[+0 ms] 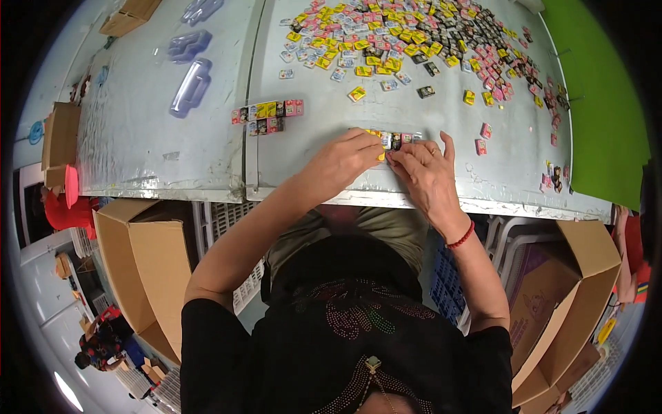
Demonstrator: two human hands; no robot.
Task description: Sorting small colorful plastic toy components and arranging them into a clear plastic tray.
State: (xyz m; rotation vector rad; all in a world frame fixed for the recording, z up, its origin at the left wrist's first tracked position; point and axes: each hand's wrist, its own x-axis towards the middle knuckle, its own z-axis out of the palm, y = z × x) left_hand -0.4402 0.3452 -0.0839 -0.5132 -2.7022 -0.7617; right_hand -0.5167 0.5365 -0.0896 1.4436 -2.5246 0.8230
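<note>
Near the table's front edge, small printed boxes stand in a tight row (pixel 396 139), with yellow, white, black and pink ones among them. My left hand (pixel 348 162) is closed around the left end of this row, its fingertips on a small yellow box (pixel 381 157). At the row's near side, my right hand (pixel 431 172) has thumb and fingers pinched together at a small pink box (pixel 390 156), mostly hidden by the fingertips. A similar arranged block of small boxes (pixel 265 110) lies to the left, across the table seam.
Many loose small boxes (pixel 386 41) spread over the far part of the table (pixel 310 145). Clear plastic trays (pixel 191 87) lie at the far left. Open cardboard cartons stand below the edge at left (pixel 158 269) and right (pixel 552 310). Other people (pixel 103 345) are nearby.
</note>
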